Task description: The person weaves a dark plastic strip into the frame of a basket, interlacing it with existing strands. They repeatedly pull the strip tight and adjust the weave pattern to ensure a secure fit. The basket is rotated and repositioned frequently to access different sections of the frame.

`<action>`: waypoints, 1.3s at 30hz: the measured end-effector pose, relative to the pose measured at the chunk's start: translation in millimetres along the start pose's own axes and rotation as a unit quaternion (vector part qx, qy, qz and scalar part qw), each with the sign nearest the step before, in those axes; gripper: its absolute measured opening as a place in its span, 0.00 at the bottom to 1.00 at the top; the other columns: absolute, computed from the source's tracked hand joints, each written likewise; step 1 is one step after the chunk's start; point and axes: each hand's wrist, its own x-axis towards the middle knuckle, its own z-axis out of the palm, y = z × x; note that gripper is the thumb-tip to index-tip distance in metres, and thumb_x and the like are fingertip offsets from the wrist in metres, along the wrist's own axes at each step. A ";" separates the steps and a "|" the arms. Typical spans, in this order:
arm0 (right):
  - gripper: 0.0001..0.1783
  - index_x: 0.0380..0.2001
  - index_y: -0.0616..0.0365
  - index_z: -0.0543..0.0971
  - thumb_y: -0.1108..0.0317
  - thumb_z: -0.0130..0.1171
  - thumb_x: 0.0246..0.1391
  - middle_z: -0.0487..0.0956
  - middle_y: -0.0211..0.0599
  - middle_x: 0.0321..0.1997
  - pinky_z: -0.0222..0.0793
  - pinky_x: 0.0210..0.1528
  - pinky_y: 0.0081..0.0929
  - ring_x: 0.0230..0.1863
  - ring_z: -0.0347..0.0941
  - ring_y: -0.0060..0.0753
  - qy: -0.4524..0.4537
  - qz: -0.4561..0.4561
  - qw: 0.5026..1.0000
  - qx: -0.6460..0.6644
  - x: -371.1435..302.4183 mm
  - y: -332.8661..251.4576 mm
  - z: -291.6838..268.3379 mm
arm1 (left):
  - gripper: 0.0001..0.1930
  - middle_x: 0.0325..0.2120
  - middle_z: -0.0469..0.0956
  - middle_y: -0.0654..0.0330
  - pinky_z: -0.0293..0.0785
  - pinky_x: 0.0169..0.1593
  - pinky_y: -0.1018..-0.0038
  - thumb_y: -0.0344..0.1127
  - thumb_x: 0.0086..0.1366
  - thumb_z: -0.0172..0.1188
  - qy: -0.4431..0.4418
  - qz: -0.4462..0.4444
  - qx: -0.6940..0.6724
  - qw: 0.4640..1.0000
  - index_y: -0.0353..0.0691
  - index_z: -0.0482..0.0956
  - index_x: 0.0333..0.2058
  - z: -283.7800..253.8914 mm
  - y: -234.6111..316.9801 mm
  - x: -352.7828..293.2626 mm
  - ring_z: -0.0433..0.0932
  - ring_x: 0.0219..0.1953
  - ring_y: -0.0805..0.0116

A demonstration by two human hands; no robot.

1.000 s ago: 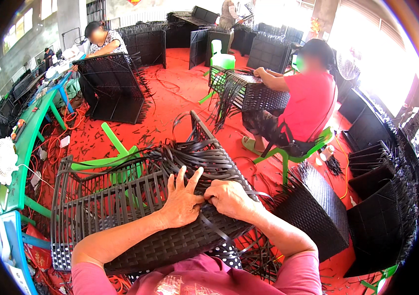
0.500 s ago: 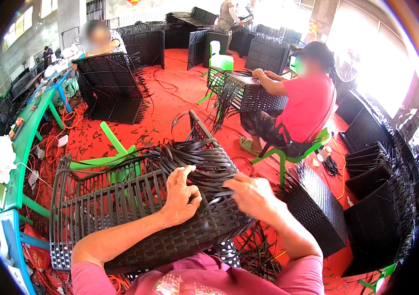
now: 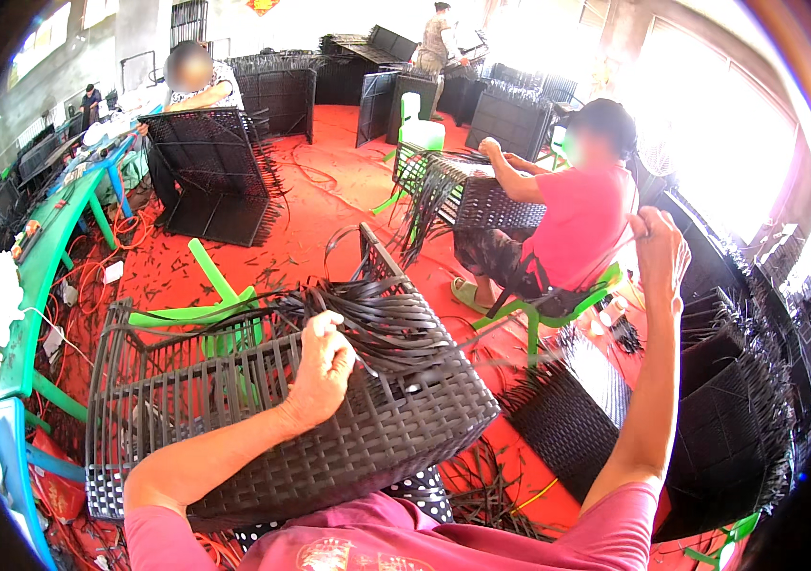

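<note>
A black wicker furniture frame (image 3: 396,414) lies across my lap. Its near right part is tightly woven, while the left shows bare slats. Loose black plastic strips (image 3: 382,324) spill in a bunch over its far edge. Beside them my left hand (image 3: 322,369) rests at the woven edge, fingers curled closed; what they hold, if anything, is hidden. My right hand (image 3: 661,249) is raised high at the right, closed in a fist. A blurred, thin strip stretches between it and the weave, apparently gripped in the fist.
A person in a pink shirt (image 3: 582,219) sits weaving on a green chair (image 3: 567,309). Another stands behind a black panel (image 3: 201,157). A woven piece (image 3: 572,409) lies on the red floor (image 3: 339,190) at right; green tables (image 3: 49,276) line the left.
My right hand has swung up and to the right, away from the weave, the strip drawn out. My left hand has shifted slightly left and its fingers have curled in.
</note>
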 end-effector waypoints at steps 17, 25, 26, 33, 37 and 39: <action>0.28 0.56 0.60 0.71 0.67 0.58 0.49 0.69 0.42 0.60 0.57 0.61 0.31 0.59 0.61 0.33 -0.392 -0.163 0.778 0.463 -34.0 -141.6 17.8 | 0.06 0.47 0.67 0.57 0.69 0.48 0.72 0.31 0.63 0.57 -0.058 -0.117 0.043 0.991 0.35 0.72 0.31 -110.0 64.0 15.8 0.70 0.43 0.69; 0.14 0.48 0.64 0.76 0.68 0.55 0.62 0.79 0.34 0.36 0.71 0.41 0.22 0.37 0.73 0.20 -0.417 -0.132 0.528 0.728 -148.3 -263.5 -10.7 | 0.08 0.52 0.66 0.59 0.62 0.50 0.77 0.34 0.69 0.52 -0.064 -0.101 -0.053 0.991 0.37 0.70 0.31 -95.7 110.6 27.9 0.66 0.45 0.77; 0.14 0.48 0.64 0.76 0.69 0.55 0.62 0.79 0.32 0.35 0.70 0.39 0.20 0.35 0.72 0.17 -0.423 -0.100 0.494 0.754 -152.6 -265.4 -7.3 | 0.09 0.53 0.66 0.59 0.62 0.50 0.77 0.34 0.69 0.52 -0.064 -0.123 -0.052 0.989 0.37 0.70 0.30 -96.6 111.0 28.0 0.67 0.45 0.77; 0.06 0.32 0.63 0.81 0.76 0.62 0.48 0.78 0.37 0.26 0.67 0.29 0.28 0.24 0.73 0.32 -0.277 -0.226 0.743 0.566 -143.0 -237.0 2.8 | 0.09 0.61 0.62 0.53 0.50 0.66 0.59 0.40 0.65 0.58 -0.109 -0.023 0.122 0.986 0.43 0.77 0.39 -82.6 34.3 -13.0 0.55 0.66 0.54; 0.05 0.29 0.62 0.81 0.73 0.62 0.47 0.76 0.42 0.25 0.70 0.32 0.35 0.29 0.75 0.46 -0.359 -0.303 0.754 0.459 -156.6 -226.0 4.2 | 0.07 0.66 0.54 0.52 0.41 0.68 0.53 0.38 0.64 0.57 -0.198 -0.016 0.169 0.965 0.44 0.80 0.36 -66.0 9.2 -29.6 0.44 0.69 0.45; 0.05 0.29 0.61 0.80 0.72 0.61 0.48 0.76 0.42 0.26 0.70 0.33 0.36 0.30 0.75 0.47 -0.380 -0.336 0.756 0.414 -162.0 -229.7 4.3 | 0.09 0.68 0.50 0.52 0.36 0.68 0.48 0.39 0.64 0.55 -0.238 -0.038 0.204 0.949 0.44 0.81 0.37 -63.6 12.4 -30.1 0.40 0.70 0.44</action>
